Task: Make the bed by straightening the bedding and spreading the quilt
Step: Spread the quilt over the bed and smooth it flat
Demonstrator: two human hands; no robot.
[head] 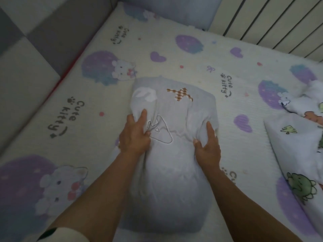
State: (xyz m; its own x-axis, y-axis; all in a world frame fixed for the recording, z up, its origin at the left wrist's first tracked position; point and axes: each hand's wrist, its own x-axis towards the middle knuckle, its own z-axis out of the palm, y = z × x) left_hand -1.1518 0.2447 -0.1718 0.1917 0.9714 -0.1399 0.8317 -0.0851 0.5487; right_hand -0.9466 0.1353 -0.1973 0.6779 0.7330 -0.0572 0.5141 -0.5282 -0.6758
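On the printed sheet [90, 95], the left hand [134, 135] is seemingly pinching the grey pillow [171, 172], the right hand [208, 147] pressing flat-fingered, to straighten it.

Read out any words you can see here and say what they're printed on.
"Cute kitty": printed on the bed sheet, readable three times: left of, beyond and right of the grey pillow.
"Cu": a fourth print nearer the camera, mostly hidden.
Grey pillow and quilt: pictures only, no words.
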